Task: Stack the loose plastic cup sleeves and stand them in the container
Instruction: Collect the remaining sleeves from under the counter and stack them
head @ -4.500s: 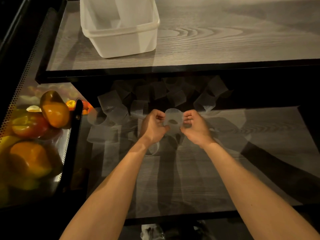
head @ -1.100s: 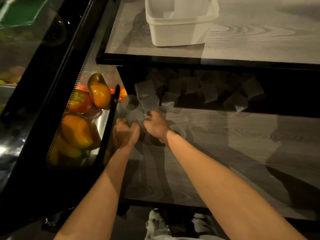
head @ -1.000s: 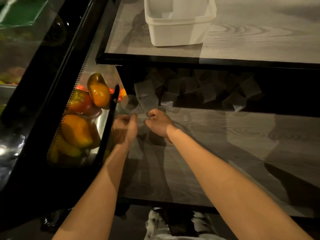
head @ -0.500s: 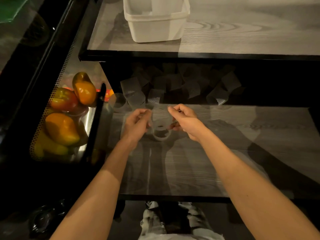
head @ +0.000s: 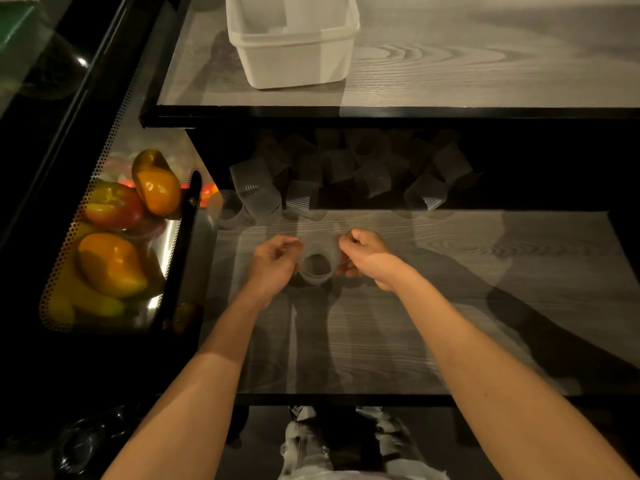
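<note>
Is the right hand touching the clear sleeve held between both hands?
Touching. The head view shows the right hand pinching the clear sleeve at its right edge.

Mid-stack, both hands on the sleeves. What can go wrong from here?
1. The held sleeves are translucent plastic, pinched only at the sides by the left hand and right hand; a squeeze may buckle them or let them slip.
2. The loose sleeves lie jumbled in the dark under the upper shelf; reaching in may push some further back.
3. The container sits up on that shelf; lifting the stack past its black edge could snag it.
</note>
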`<state>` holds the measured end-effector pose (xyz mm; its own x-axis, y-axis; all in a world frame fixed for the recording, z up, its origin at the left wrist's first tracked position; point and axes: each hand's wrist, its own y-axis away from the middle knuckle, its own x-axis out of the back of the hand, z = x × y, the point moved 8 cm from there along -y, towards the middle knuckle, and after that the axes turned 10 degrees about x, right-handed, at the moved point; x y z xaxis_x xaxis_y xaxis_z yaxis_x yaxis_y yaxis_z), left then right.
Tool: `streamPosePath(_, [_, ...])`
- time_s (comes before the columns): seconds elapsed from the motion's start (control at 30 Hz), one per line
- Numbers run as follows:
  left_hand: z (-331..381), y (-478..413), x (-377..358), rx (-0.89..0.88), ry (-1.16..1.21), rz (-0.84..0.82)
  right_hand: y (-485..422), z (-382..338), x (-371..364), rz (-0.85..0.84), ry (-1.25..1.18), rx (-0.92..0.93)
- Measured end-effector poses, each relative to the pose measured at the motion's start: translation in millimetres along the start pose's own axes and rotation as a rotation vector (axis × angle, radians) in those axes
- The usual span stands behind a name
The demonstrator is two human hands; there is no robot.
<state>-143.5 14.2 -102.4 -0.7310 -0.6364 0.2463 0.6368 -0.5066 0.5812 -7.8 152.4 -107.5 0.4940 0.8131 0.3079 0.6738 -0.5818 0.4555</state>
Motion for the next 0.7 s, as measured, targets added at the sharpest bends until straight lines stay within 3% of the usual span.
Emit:
streamPosePath(0.17, [-9.5,-8.0,2.0,0.013,-0.043,0.023,-0.6,0.8,-2.7,-0.063,0.151,0.043])
streamPosePath(0.27, [-12.6,-14.5,9.7,0.051,-0.027,0.121,-6.1,-8.0,7.4,0.06,0.341,0.121])
streamPosePath(0.37, [-3.3,-19.5,14.5,0.051,0.027,0.179,-12.8,-17.1,12.3,0.125,0.349,0.191])
streamPosePath(0.53, [3.3,-39.6,6.2,0.16,0.192,0.136,-33.2,-43.7,-1.1,0.046,0.456,0.325])
streamPosePath(0.7, [13.0,-49.2,-14.9,0.295,0.413,-0.04,-68.9,-67.2,-20.5,-0.031,0.659,0.439])
